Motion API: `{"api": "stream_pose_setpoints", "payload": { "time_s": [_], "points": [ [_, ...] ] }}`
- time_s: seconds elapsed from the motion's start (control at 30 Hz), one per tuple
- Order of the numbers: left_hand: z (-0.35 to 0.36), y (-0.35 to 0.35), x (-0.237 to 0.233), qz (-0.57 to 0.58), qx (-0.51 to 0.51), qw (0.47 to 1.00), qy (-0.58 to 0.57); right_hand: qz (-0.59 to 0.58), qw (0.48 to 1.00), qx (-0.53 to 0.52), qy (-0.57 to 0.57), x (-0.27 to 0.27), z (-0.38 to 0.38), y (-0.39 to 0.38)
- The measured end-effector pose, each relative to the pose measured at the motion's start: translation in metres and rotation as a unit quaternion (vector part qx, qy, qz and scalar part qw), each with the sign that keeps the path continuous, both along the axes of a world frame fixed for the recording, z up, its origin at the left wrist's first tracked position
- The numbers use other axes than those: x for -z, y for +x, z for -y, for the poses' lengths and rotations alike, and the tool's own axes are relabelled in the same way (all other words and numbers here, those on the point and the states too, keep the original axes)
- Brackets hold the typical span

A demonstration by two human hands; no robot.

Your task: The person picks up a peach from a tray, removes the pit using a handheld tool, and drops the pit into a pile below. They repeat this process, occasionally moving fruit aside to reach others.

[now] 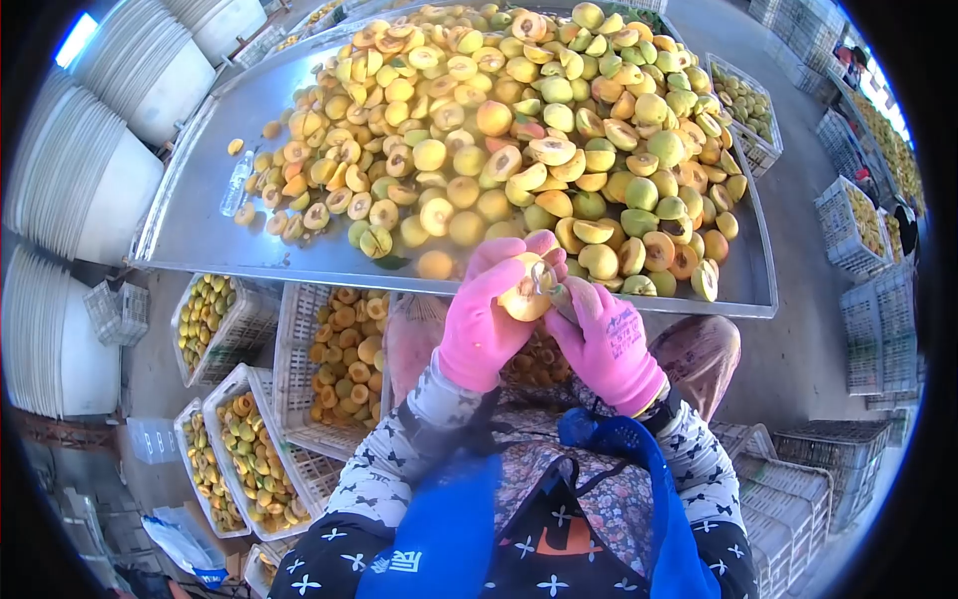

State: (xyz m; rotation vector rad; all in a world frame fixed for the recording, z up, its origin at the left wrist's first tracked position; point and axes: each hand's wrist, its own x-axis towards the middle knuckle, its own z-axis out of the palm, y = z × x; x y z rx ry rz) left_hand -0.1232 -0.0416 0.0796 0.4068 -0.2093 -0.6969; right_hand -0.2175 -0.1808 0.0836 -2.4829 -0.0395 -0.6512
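My left hand (489, 319), in a pink glove, holds a cut yellow fruit half (525, 294) with its cut face up, just past the table's near edge. Close against it on the right is my right hand (605, 337), also gloved in pink, its fingers closed around a small metal tool (544, 277) that touches the middle of the fruit. The tool's handle is hidden by the fingers. Behind both hands, a large heap of halved and whole fruit (469, 140) covers much of the metal table (200, 245).
A plastic bottle (237, 185) lies at the table's left. Crates of fruit stand below left, including a white crate (261, 469), and another crate (746, 105) is at the right. Stacked empty crates (783, 509) are at lower right. Large white stacks (90, 150) line the left.
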Motion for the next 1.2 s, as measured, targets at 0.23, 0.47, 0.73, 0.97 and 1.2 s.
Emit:
{"api": "stream_pose_setpoints", "payload": {
  "time_s": [0.23,0.47,0.73,0.97,1.2],
  "points": [
    [0.0,0.002,-0.002,0.065,-0.044,0.996,0.051,0.013,0.997,-0.012,-0.078,-0.006,0.001,-0.001],
    [0.003,-0.005,-0.009,0.069,-0.08,0.99,0.093,-0.04,0.993,-0.012,-0.11,-0.01,-0.002,0.004],
    [0.003,-0.012,-0.018,0.062,-0.107,0.971,0.205,-0.088,0.994,-0.069,0.015,0.0,-0.01,0.002],
    [0.003,0.0,-0.027,0.151,-0.097,0.962,0.206,-0.004,0.987,-0.07,0.147,-0.002,-0.027,0.0],
    [0.007,-0.007,-0.025,0.107,-0.17,0.938,0.283,-0.225,0.899,-0.123,0.356,-0.005,-0.024,-0.003]
  ]
}}
